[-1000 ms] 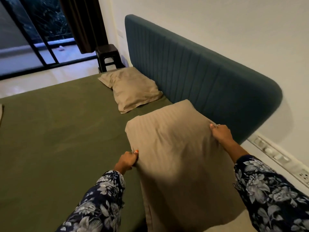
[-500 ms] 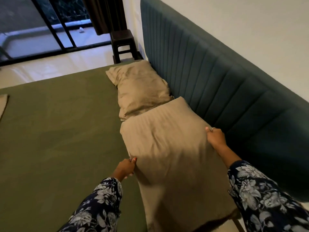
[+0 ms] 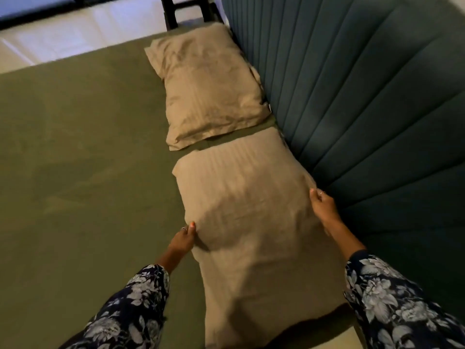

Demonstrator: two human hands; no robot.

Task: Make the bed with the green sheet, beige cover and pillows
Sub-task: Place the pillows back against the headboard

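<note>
Sheet: green sheet (image 3: 83, 159) already spread flat.
Pillows: far pillow (image 3: 208, 89) placed upper centre; near pillow (image 3: 251, 222) being set.
Hands: left hand (image 3: 183, 239) and right hand (image 3: 323, 210) pinch its edges.
Left: beige cover not visible.

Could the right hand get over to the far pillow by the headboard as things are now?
Probably yes. Nothing lies between the right hand and the far pillow; only a strip of green sheet separates the pillows. But it grips the near pillow and must let go first.

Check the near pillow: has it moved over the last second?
Yes. The near pillow, gripped by the left hand and right hand, has come down onto the green sheet, close to the far pillow, beside the headboard.
</note>
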